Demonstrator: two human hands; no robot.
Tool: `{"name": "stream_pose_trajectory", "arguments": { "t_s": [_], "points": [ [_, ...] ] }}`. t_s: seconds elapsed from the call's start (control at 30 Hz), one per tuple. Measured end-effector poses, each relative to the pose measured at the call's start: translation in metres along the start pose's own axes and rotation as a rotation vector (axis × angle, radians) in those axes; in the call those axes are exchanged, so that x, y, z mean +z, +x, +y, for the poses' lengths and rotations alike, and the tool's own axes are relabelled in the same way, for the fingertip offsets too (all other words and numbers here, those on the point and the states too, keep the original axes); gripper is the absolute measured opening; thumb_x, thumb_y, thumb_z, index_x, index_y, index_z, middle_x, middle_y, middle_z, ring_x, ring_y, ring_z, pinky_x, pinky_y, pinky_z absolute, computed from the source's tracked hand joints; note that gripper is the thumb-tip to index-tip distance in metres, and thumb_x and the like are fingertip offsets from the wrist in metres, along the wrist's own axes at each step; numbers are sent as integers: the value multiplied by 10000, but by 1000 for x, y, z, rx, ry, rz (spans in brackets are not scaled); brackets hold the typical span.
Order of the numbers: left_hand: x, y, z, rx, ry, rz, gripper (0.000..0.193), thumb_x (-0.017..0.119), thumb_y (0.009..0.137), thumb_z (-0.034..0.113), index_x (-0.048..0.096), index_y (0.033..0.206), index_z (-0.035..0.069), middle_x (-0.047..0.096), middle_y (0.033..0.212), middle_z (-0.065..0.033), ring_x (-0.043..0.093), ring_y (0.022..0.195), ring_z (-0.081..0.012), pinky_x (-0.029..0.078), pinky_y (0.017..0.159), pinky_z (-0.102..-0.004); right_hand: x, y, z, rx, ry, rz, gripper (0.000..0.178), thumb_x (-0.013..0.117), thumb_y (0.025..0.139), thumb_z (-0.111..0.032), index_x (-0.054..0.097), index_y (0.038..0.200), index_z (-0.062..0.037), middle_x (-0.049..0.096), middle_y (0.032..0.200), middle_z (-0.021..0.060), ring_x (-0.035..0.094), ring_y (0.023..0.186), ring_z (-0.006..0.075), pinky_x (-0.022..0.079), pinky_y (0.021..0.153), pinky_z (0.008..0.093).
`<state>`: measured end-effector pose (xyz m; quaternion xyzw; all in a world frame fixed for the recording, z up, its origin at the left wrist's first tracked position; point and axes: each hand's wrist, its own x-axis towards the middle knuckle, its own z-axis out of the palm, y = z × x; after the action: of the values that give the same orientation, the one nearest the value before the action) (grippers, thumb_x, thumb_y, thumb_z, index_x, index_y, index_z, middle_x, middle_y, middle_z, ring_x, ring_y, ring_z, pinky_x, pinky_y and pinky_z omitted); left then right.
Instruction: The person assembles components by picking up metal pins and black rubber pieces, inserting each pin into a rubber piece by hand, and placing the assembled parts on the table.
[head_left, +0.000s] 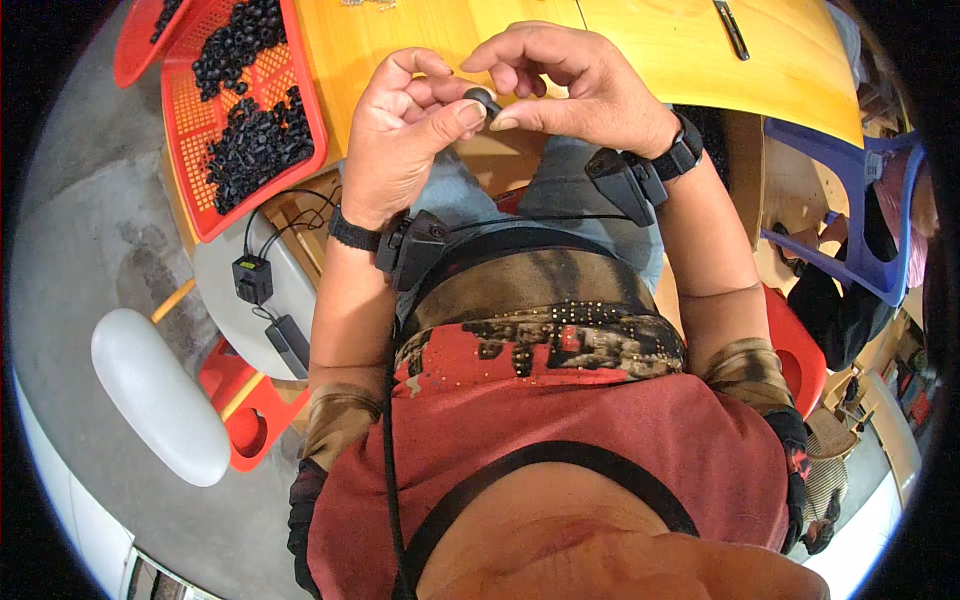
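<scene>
Closest to the lens is your own chest in a red top point(600, 440) with a black strap curving across it, and above that a patterned brown and red band of cloth at your waist. From there your two forearms rise toward the yellow wooden surface point(640, 50), each with a black wristband and a small black device point(625, 180) strapped below the wrist; a thin black cable runs between them.

Your hands meet just off the near edge of the surface, above your lap. Your left hand point(395, 150) is curled, its thumb pressed against a small black rubber piece point(483, 100). Your right hand point(575, 85) comes in from the other side, and its thumb and forefinger pinch the same piece. So both hands are clamped on that one piece, fingertips touching around it, held in the air rather than resting on the surface.

At the left edge of the surface sits a red mesh tray point(200, 150), holding a heap of small black parts point(255, 140) much like the one in your fingers. A second red tray point(135, 45) pokes out behind it at the far left. Near the far edge of the surface lies a slim dark tool point(732, 30). Beyond the right edge stands a blue plastic chair point(850, 200). Low on the left, over the grey floor, are a white padded seat point(155, 395) and a small black box point(252, 278) with cables.
</scene>
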<state>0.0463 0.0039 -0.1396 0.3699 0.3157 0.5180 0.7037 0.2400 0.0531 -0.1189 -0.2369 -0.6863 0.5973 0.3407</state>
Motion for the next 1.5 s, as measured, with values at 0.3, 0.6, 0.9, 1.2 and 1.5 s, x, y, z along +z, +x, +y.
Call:
{"name": "stream_pose_trajectory", "arguments": {
  "t_s": [0.3, 0.6, 0.9, 1.2, 1.5],
  "points": [
    [2, 3, -1, -105, -161, -55, 362, 615, 775, -14, 398, 1048, 82, 610, 867, -105, 583, 740, -134, 460, 650, -227, -9, 19, -1, -268, -317, -313, 359, 649, 742, -212, 598, 1036, -13, 502, 792, 84, 478, 740, 222, 405, 670, 317],
    [-6, -1, -16, -185, -354, -90, 417, 618, 768, -14, 401, 1116, 63, 596, 883, -109, 577, 772, -142, 463, 674, -240, -4, 19, 1, -253, -271, -329, 299, 618, 775, -201, 596, 999, -5, 477, 754, 90, 480, 693, 223, 396, 626, 298],
    [-8, -8, -17, -113, -437, -51, 425, 607, 765, -41, 389, 1116, 61, 591, 914, -133, 583, 863, -179, 474, 770, -279, 6, 21, -2, -249, -374, -254, 283, 631, 733, -127, 586, 984, -3, 515, 769, 120, 530, 717, 276, 430, 647, 340],
    [-10, -8, -20, -122, -377, -49, 443, 620, 749, -47, 385, 1109, 59, 591, 904, -122, 587, 851, -177, 469, 778, -276, 2, 30, -12, -24, -363, -421, 302, 654, 681, -107, 594, 957, 3, 516, 781, 131, 528, 760, 292, 434, 683, 342],
    [-10, -9, -21, -236, -443, -37, 404, 602, 769, -17, 406, 1116, 53, 585, 906, -92, 586, 839, -163, 476, 757, -273, 1, 25, -5, -133, -279, -414, 268, 645, 706, -109, 600, 942, 8, 558, 885, 162, 541, 835, 316, 438, 735, 351]
  ]
}}
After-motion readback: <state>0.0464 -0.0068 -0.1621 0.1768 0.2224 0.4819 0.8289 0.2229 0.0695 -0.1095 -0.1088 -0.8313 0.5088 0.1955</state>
